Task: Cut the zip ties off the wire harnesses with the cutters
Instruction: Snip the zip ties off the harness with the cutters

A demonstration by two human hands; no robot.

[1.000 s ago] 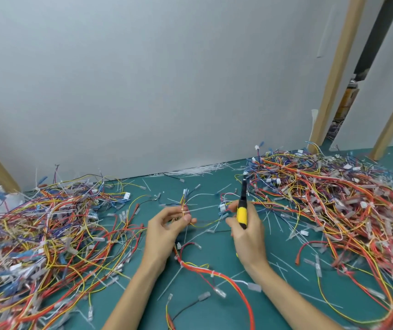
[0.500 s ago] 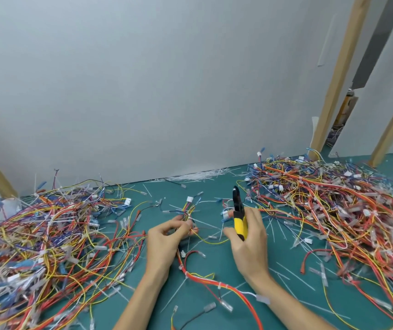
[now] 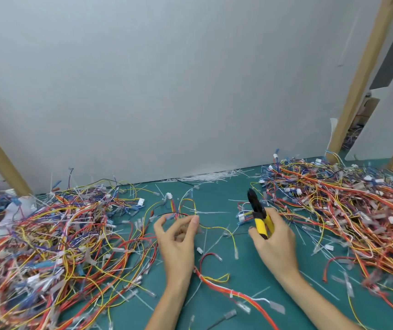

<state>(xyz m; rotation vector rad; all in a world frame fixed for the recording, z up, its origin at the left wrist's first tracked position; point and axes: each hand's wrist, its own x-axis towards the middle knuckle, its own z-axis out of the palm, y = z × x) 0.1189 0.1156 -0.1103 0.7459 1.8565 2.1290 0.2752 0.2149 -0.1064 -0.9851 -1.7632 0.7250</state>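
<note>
While left hand [image 3: 177, 236] pinches harness [image 3: 194, 208] | cutters [image 3: 258, 214] in right hand [image 3: 274, 241], apart

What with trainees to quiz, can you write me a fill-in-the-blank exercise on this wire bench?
1. The right hand grips cutters whose handles are ____.
2. The left hand pinches thin ____ between its fingers.
3. The cutters' black tip points ____ from the person.
Missing: yellow; wires; away.
</note>
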